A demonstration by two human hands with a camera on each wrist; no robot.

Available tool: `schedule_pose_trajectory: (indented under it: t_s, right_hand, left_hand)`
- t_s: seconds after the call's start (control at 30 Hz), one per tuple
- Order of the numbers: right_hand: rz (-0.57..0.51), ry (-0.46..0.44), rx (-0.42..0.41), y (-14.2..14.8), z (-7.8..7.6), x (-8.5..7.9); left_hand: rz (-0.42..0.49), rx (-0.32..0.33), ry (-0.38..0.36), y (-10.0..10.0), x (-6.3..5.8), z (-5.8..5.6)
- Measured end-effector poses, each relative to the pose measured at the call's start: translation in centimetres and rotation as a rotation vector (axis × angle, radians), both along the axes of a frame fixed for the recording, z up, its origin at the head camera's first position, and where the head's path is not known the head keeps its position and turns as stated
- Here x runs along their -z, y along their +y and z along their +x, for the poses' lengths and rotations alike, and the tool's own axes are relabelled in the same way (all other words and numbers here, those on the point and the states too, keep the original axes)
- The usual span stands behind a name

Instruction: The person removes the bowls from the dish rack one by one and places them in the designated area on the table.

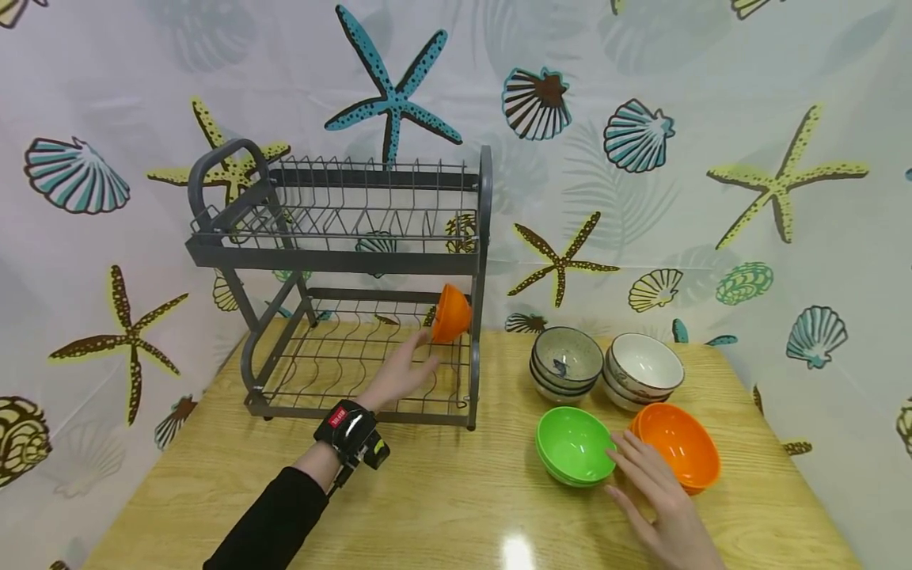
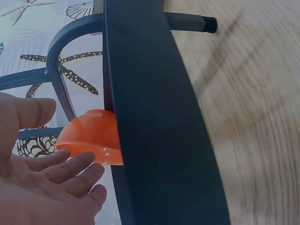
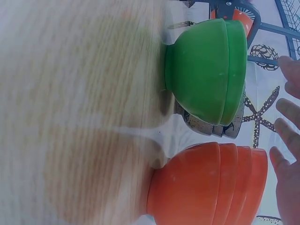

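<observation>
An orange bowl (image 1: 450, 315) is propped on its side at the right end of the lower tier of the dark dish rack (image 1: 335, 260). My left hand (image 1: 400, 372) reaches in beside it, fingers extended and thumb apart; whether the fingertips touch the bowl, I cannot tell. In the left wrist view the rack's dark bar (image 2: 154, 112) covers part of the bowl. My right hand (image 1: 659, 499) hovers with spread fingers over the near side of the stacked green bowls (image 1: 573, 443) and stacked orange bowls (image 1: 687, 439), holding nothing.
Behind the green bowls stands a stack of grey patterned bowls (image 1: 568, 356), with white bowls (image 1: 647, 364) to its right. The rack's upper tier has upright wire dividers. A patterned cloth (image 1: 684, 237) hangs behind the wooden table (image 1: 427, 499).
</observation>
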State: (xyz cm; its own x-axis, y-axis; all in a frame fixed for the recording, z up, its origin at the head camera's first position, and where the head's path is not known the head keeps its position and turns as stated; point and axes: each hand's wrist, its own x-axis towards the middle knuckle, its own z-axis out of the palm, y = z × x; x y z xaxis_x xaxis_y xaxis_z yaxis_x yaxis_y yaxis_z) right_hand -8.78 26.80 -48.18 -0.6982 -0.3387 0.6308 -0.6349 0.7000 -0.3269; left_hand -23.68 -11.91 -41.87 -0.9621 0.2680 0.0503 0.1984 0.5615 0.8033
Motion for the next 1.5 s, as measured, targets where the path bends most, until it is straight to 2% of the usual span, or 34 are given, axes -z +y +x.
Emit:
schedule_pose_trajectory:
  t_s: [0.23, 0.57, 0.87, 1.0, 1.2, 1.37, 1.5]
  right_hand:
    - [-0.021, 0.012, -0.013, -0.1, -0.1, 0.1]
    - [-0.009, -0.042, 0.009, 0.1, 0.2, 0.0]
    - [0.004, -0.030, 0.009, -0.1, 0.1, -0.1]
    - [-0.002, -0.030, 0.007, -0.1, 0.1, -0.2]
    - [-0.007, -0.031, 0.007, -0.2, 0.2, -0.2]
    - [-0.002, -0.026, 0.000, -0.2, 0.1, -0.2]
    - [-0.005, -0.018, 0.000, 0.0, 0.1, -0.2]
  left_hand:
    - [0.057, -0.032, -0.034, 0.8, -0.2, -1.2]
    - [0.108, -0.062, -0.037, 1.9, -0.4, -2.7]
    - [0.205, -0.037, -0.078, 2.0, -0.5, -4.6]
    - [0.255, -0.088, -0.099, 2.1, -0.3, -5.2]
    - [0.259, -0.188, -0.125, 2.9, -0.3, -5.9]
    - [0.235, -0.268, -0.078, 2.8, -0.3, -6.0]
    - [0.300, -0.295, -0.066, 2.4, -0.3, -5.7]
